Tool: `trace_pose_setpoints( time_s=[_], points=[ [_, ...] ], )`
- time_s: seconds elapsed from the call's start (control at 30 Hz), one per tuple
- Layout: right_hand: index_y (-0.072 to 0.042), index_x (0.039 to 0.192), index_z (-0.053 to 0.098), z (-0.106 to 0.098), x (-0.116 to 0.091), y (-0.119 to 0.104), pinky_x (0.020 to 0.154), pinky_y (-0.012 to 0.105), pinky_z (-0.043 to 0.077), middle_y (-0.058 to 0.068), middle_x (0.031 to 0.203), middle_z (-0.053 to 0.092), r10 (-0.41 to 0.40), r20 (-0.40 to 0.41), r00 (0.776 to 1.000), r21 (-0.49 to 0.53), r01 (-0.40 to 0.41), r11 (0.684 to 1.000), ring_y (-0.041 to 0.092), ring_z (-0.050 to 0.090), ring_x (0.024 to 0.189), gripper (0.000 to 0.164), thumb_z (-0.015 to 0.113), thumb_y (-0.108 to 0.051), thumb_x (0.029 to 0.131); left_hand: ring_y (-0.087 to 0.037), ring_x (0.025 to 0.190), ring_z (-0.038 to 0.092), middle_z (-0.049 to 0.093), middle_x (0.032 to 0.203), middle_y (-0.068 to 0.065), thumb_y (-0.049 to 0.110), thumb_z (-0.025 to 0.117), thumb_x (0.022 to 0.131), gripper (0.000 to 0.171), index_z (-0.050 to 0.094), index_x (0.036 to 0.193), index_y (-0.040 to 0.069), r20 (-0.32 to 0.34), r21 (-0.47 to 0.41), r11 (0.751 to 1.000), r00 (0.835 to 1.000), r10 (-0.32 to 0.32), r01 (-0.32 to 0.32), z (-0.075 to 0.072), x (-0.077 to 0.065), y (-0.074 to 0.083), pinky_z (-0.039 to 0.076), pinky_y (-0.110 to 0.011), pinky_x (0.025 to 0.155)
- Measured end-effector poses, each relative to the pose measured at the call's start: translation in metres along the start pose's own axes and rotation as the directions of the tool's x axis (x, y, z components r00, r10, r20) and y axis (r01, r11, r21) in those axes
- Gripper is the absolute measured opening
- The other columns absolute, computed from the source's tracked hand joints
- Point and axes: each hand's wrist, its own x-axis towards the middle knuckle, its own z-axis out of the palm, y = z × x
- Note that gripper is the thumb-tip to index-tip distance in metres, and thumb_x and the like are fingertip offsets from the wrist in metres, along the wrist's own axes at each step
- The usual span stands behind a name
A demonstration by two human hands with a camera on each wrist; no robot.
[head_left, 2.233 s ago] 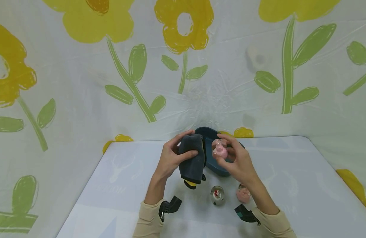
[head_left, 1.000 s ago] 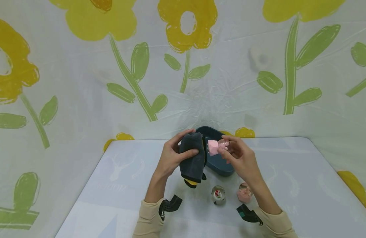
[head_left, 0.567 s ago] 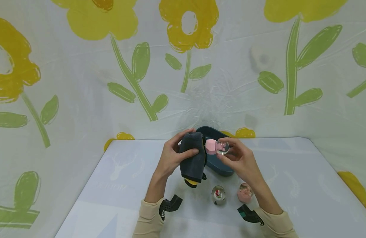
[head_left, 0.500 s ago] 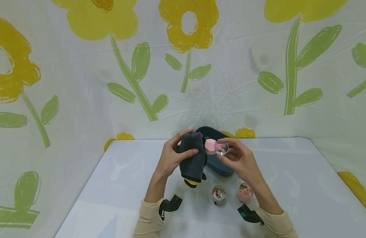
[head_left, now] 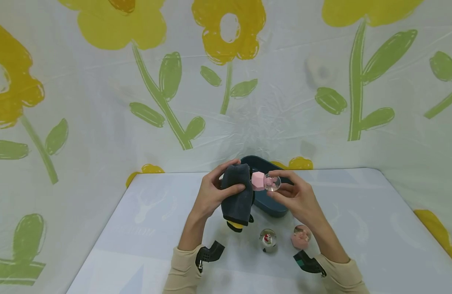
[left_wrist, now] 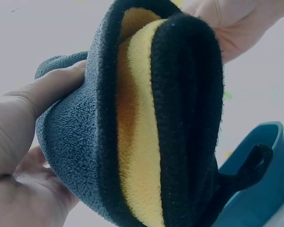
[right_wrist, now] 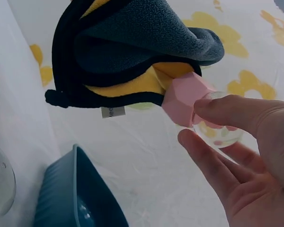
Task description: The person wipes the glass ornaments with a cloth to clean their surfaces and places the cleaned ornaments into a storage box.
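Note:
My left hand (head_left: 208, 196) grips a folded cloth (head_left: 235, 198), blue-grey outside, yellow inside, with black edging and a small loop. Its thumb lies across the front of the cloth in the head view. Thumb and fingers of my right hand (head_left: 296, 195) pinch a small snow globe (head_left: 258, 181) by its clear ball. The globe lies sideways in the air, its faceted pink base (right_wrist: 182, 99) pointing left. In the right wrist view that base meets the cloth's yellow fold. Part of the ball is hidden behind the right thumb.
A dark teal tub (head_left: 271, 207) stands behind and below the hands; something shiny (right_wrist: 84, 210) shows inside it. On the white table (head_left: 148, 245), nearer me, stand a white-based snow globe (head_left: 268, 241) and a pink-based one (head_left: 300, 237). A flower-print sheet (head_left: 277, 81) hangs behind.
The right hand has turned its snow globe from upright to sideways and brought the pink base left against the cloth. The left hand and cloth have barely moved.

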Motion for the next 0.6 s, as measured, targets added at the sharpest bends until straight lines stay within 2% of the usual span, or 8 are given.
trace_pose_setpoints(
  time_s=[0.2, 0.33, 0.5, 0.6],
  points=[
    [-0.01, 0.13, 0.059, -0.0026, 0.0016, 0.0001, 0.083, 0.023, 0.057, 0.01, 0.128, 0.062, -0.065, 0.022, 0.998, -0.077, 0.067, 0.995, 0.01, 0.065, 0.101, 0.053, 0.075, 0.003, 0.081, -0.024, 0.093, 0.069, 0.055, 0.142, -0.005, 0.006, 0.076, 0.084, 0.061, 0.055, 0.139, 0.023, -0.002, 0.003, 1.0, 1.0, -0.002, 0.002, 0.0003, -0.0002, -0.001, 0.059, -0.036, 0.082],
    [-0.01, 0.131, 0.059, -0.0029, 0.002, -0.0013, 0.081, 0.025, 0.058, 0.009, 0.129, 0.062, -0.097, 0.027, 0.995, -0.095, 0.099, 0.991, 0.01, 0.063, 0.102, 0.055, 0.076, 0.004, 0.08, -0.024, 0.095, 0.069, 0.054, 0.143, -0.006, 0.007, 0.076, 0.085, 0.061, 0.055, 0.14, 0.023, -0.009, -0.002, 1.0, 1.0, -0.008, 0.008, 0.0002, -0.0001, -0.002, 0.059, -0.037, 0.083],
    [-0.013, 0.129, 0.06, -0.003, 0.0007, -0.0033, 0.082, 0.025, 0.058, 0.007, 0.132, 0.061, -0.09, 0.027, 0.996, -0.096, 0.092, 0.991, 0.009, 0.063, 0.105, 0.056, 0.078, 0.004, 0.078, -0.025, 0.096, 0.069, 0.055, 0.142, -0.002, 0.01, 0.077, 0.085, 0.061, 0.055, 0.14, 0.024, -0.022, -0.004, 1.0, 1.0, -0.02, 0.02, 0.0003, 0.0003, -0.0027, 0.059, -0.038, 0.083],
    [-0.013, 0.128, 0.061, -0.0028, 0.0001, -0.0034, 0.082, 0.025, 0.058, 0.011, 0.132, 0.06, -0.092, 0.032, 0.995, -0.101, 0.094, 0.99, 0.01, 0.062, 0.108, 0.056, 0.078, 0.005, 0.078, -0.025, 0.097, 0.069, 0.055, 0.142, -0.001, 0.01, 0.076, 0.085, 0.061, 0.054, 0.14, 0.023, -0.025, -0.002, 1.0, 0.999, -0.026, 0.026, 0.0011, 0.0006, -0.0043, 0.059, -0.038, 0.084]
  ],
)
